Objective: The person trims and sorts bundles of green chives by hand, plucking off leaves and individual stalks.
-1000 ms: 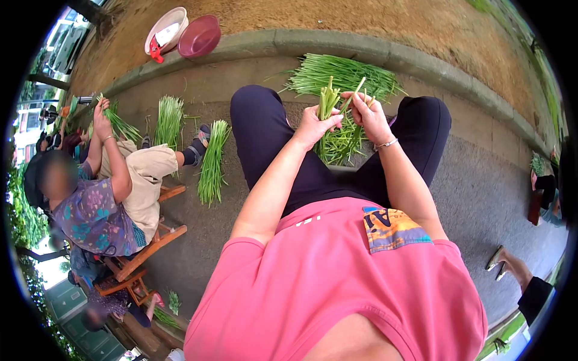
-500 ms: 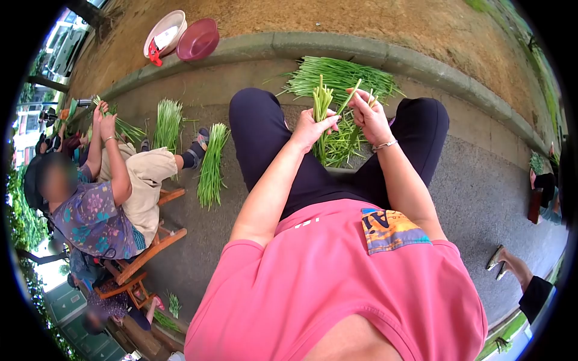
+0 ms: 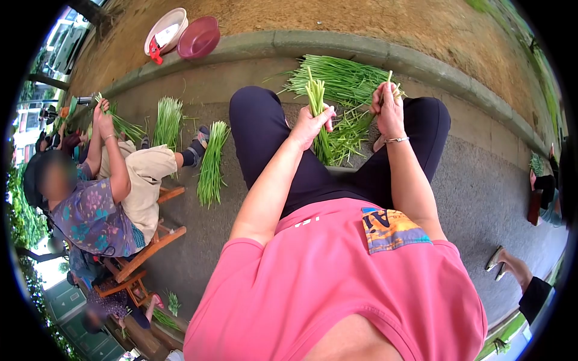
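Note:
My left hand (image 3: 313,126) is closed round an upright bunch of long green stalks (image 3: 315,96), which look like garlic scapes. Their pale ends stick up above the fingers. Off to the right, over my right knee, my right hand (image 3: 388,111) pinches a few stalks (image 3: 389,77) whose tips show above the fingertips. Between my legs lies a loose heap of cut green pieces (image 3: 346,135). Beyond both hands, a large pile of long green stalks (image 3: 337,78) rests on the pavement against the kerb.
A pink basin (image 3: 165,33) and a maroon basin (image 3: 198,37) sit by the kerb (image 3: 253,43). Two bundles of stalks (image 3: 168,123) lie on the left. Beside them a person (image 3: 96,204) on a wooden chair (image 3: 153,243) holds similar stalks. Another person's feet (image 3: 497,262) show at right.
My right hand has moved right, away from the left hand, taking its stalks with it. The bunch in my left hand stays nearly in place.

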Tool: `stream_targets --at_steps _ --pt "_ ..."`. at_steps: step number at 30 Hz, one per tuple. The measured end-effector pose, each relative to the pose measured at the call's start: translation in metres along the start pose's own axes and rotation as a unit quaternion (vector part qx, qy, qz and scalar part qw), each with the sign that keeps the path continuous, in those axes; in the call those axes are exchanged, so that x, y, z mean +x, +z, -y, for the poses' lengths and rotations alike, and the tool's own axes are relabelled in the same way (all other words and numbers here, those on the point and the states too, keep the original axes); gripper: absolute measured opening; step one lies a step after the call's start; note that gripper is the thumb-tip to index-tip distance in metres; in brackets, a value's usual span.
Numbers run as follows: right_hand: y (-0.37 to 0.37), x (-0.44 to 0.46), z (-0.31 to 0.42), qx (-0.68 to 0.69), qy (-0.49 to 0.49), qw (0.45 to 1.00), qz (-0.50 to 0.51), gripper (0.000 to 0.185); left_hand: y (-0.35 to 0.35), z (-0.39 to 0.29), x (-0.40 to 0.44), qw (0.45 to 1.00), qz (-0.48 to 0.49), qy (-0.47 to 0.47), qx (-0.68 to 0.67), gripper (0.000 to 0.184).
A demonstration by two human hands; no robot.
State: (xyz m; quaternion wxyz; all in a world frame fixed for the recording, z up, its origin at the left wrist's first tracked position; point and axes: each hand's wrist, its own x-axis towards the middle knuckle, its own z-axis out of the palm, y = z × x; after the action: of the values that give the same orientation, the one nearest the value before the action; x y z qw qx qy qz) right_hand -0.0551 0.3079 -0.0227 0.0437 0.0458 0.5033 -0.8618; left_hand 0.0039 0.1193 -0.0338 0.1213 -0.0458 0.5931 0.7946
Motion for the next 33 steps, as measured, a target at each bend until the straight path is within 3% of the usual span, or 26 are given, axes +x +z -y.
stream_targets --at_steps 4,6,9,18,20,24,25,30,33 --pt "0.014 -0.015 -0.003 -0.109 0.083 0.987 0.088 0.015 0.002 -0.007 -0.004 0.998 0.025 -0.042 -0.04 0.007" --pt "0.029 -0.022 0.002 -0.11 0.13 0.969 0.181 0.019 0.002 -0.009 -0.005 0.99 0.106 -0.078 -0.055 0.006" --pt "0.05 -0.032 0.007 -0.055 0.194 0.937 0.286 0.026 0.008 -0.016 -0.007 0.985 0.114 -0.119 -0.042 0.012" --pt "0.046 -0.028 0.007 -0.171 0.185 0.938 0.239 0.012 0.014 -0.015 -0.004 0.978 0.155 -0.139 0.003 0.022" --pt "0.045 -0.025 0.004 -0.177 0.154 0.947 0.218 0.011 0.019 -0.01 -0.003 0.989 0.124 -0.048 0.069 0.023" --pt "0.044 -0.019 0.009 -0.161 0.109 0.968 0.155 0.011 0.013 0.002 -0.002 0.977 0.093 -0.045 0.184 0.024" --pt "0.046 -0.02 0.017 -0.148 0.138 0.968 0.15 0.014 0.016 0.001 -0.003 0.988 0.087 -0.089 0.096 0.02" --pt "0.026 -0.014 0.011 -0.031 0.177 0.971 0.161 0.022 0.014 0.003 -0.001 0.992 0.107 -0.074 -0.001 0.009" --pt "0.013 -0.011 0.001 0.04 0.167 0.979 0.113 0.022 0.011 0.0 0.0 0.99 0.116 -0.066 -0.048 0.005"
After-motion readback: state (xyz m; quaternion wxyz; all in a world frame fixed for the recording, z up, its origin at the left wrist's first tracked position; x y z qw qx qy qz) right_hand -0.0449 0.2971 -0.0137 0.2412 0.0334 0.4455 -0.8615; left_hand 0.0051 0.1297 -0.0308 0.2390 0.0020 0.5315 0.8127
